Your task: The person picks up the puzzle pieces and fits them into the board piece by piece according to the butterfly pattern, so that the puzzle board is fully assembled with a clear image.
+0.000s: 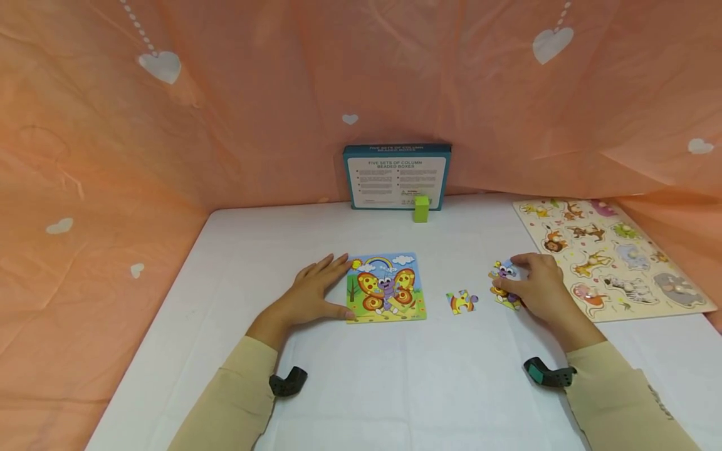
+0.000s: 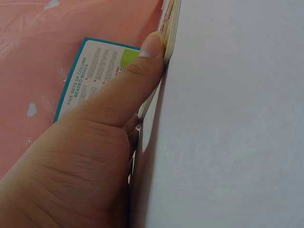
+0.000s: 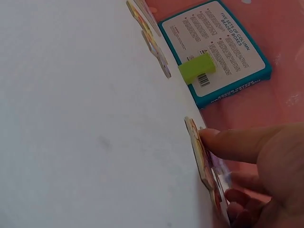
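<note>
A square butterfly puzzle board (image 1: 420, 304) lies on the white table. My left hand (image 1: 313, 294) rests against its left side, fingers spread straight; the thumb touches the lower left corner, the fingertips are at the upper left one. Right of the board, a cluster of puzzle pieces (image 1: 502, 275) with a purple smiling face lies under my right hand (image 1: 536, 285). Thumb and index finger pinch a puzzle piece (image 3: 202, 154) there, the other fingers curled behind. Between board and cluster sits a loose yellow and orange puzzle piece (image 1: 461, 302).
A blue-edged box (image 1: 397, 178) stands at the back, with a green block (image 1: 421, 210) before it. A wooden animal puzzle board (image 1: 615, 250) covers the right side of the table. Orange cloth (image 1: 271, 106) with white hearts hangs behind.
</note>
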### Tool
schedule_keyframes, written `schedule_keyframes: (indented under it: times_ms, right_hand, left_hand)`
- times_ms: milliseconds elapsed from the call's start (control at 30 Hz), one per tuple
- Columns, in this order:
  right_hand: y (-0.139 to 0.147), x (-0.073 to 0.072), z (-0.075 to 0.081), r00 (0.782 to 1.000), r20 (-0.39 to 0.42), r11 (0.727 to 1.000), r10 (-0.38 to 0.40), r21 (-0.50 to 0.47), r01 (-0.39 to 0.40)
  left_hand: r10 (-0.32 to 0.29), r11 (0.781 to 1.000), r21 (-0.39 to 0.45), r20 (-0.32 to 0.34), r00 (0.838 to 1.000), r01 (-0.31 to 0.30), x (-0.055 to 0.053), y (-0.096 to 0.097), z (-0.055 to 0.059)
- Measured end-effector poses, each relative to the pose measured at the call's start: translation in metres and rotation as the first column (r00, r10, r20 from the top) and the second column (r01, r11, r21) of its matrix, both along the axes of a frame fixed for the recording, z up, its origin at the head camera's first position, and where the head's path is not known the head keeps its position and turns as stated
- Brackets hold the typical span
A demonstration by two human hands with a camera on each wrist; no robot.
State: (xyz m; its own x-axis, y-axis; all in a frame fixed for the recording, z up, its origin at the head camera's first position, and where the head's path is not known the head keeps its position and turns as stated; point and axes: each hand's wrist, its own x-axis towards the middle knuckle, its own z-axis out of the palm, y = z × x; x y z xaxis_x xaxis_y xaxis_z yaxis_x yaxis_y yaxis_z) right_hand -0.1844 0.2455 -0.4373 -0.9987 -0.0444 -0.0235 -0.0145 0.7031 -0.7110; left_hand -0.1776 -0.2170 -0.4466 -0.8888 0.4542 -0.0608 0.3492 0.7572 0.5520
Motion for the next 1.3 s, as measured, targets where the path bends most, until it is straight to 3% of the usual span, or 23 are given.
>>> schedule_keyframes:
  times_ms: [367, 433, 567, 667, 733, 933, 1300]
  right_hand:
    - [-0.014, 0.007, 0.004, 0.989, -0.144, 0.96, 0.021, -0.275, -0.061]
    - [-0.018, 0.008, 0.006, 0.99, -0.134, 0.933, 0.03, -0.352, -0.076]
    - [-0.031, 0.011, 0.009, 0.995, -0.084, 0.848, 0.062, -0.521, -0.097]
    - [-0.046, 0.015, 0.011, 0.994, -0.021, 0.797, 0.105, -0.597, -0.097]
    - [-0.057, 0.018, 0.012, 0.99, 0.021, 0.778, 0.142, -0.62, -0.099]
    - [-0.097, 0.024, 0.008, 0.964, 0.082, 0.757, 0.252, -0.638, -0.143]
    - [-0.165, 0.018, 0.003, 0.953, 0.005, 0.709, 0.302, -0.67, -0.22]
  left_hand:
    - [0.017, 1.0, -0.003, 0.023, 1.0, -0.017, 0.001, 0.002, 0.003]
    - [0.017, 1.0, -0.006, 0.023, 1.0, -0.017, 0.001, 0.002, 0.003]
    - [0.02, 1.0, -0.011, 0.022, 1.0, -0.02, 0.001, 0.002, 0.004]
    - [0.022, 1.0, -0.01, 0.022, 1.0, -0.022, 0.001, 0.002, 0.002]
    - [0.024, 1.0, -0.011, 0.021, 0.999, -0.024, 0.001, 0.001, 0.001]
    - [0.022, 1.0, -0.012, 0.018, 1.0, -0.022, 0.0, 0.001, 0.0]
    - [0.008, 1.0, -0.021, 0.009, 1.0, -0.007, -0.001, 0.0, 0.0]
